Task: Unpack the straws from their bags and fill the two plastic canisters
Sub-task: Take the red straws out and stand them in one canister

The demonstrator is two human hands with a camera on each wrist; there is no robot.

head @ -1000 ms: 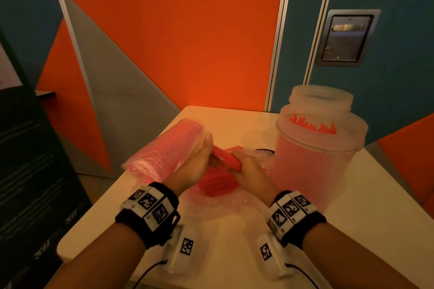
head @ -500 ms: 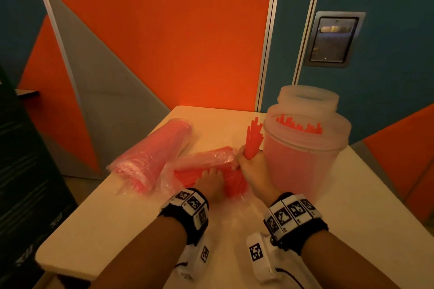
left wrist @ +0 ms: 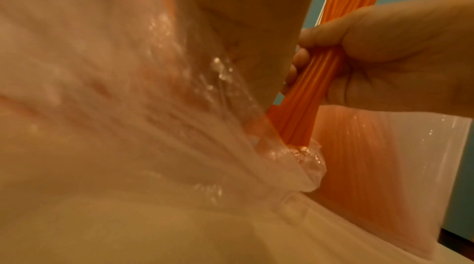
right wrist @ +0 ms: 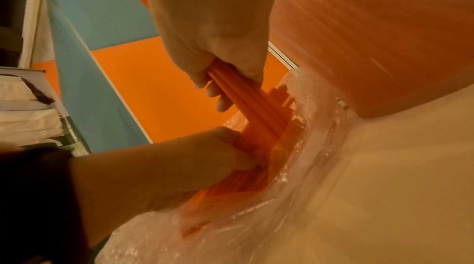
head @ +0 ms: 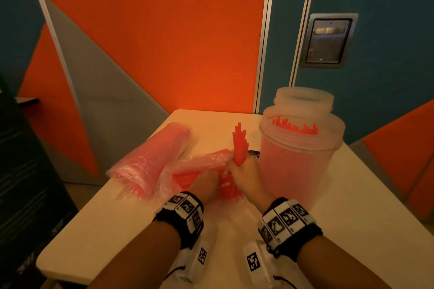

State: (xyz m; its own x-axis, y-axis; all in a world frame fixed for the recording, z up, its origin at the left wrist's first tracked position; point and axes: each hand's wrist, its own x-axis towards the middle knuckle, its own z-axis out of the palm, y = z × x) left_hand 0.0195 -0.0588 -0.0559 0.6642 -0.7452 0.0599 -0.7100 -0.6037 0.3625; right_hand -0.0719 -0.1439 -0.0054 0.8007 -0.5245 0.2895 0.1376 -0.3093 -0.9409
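Observation:
My right hand (head: 238, 168) grips a bundle of red straws (head: 239, 142), held upright just left of the front canister (head: 298, 159). The bundle's lower ends (right wrist: 259, 114) are still in the mouth of the open clear bag (head: 187, 166). My left hand (head: 207, 179) reaches into that bag, and its curled fingers (right wrist: 241, 159) hold the bag and the straws lying in it. The front canister holds many red straws (head: 296, 126). A second clear canister (head: 305, 101) stands behind it; what it holds is hidden.
A sealed bag of pink straws (head: 152, 155) lies at the left on the white table (head: 352, 206), reaching its left edge. Orange, grey and teal wall panels stand right behind the table. A dark object (head: 23, 183) stands at the left.
My left hand left the sealed bag and moved right into the open bag. My right hand lifted a straw bundle from lying flat to upright. Little has moved in the last half second.

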